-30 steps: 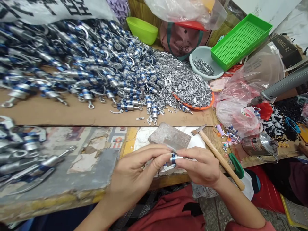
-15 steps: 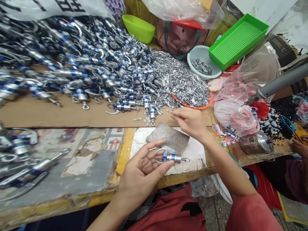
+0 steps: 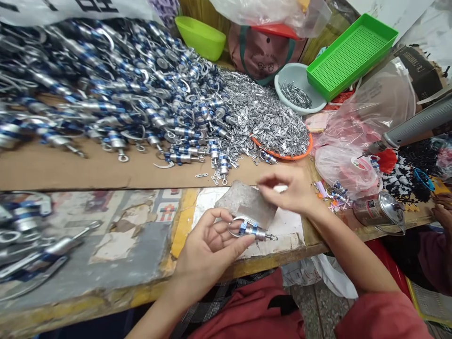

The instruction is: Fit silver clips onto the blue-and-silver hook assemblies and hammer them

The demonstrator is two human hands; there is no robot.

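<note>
My left hand (image 3: 208, 247) is closed on a silver and blue metal hook clasp (image 3: 251, 229), pinched between thumb and fingers, with its eye pointing right. It hovers just over the near edge of a grey stone block (image 3: 243, 200) on the table. My right hand (image 3: 289, 188) is blurred by motion above the block's right side, its fingers pinched together; whatever they hold is too small and smeared to name. A huge pile of the same blue and silver clasps (image 3: 116, 89) covers the cardboard at the back left.
An orange tray heaped with small flat metal links (image 3: 271, 122) lies behind the block. A pale bowl of pins (image 3: 298, 89), a green basket tray (image 3: 349, 54), a lime bowl (image 3: 201, 35), plastic bags (image 3: 353, 155), a steel tin (image 3: 379, 212) and more clasps (image 3: 28, 235) surround me. Another person's hand (image 3: 443, 207) is at the right edge.
My hands parted: the right one reached back toward the tray of links, then came forward again over the block. The left kept the clasp and curled its fingers closer round it.
</note>
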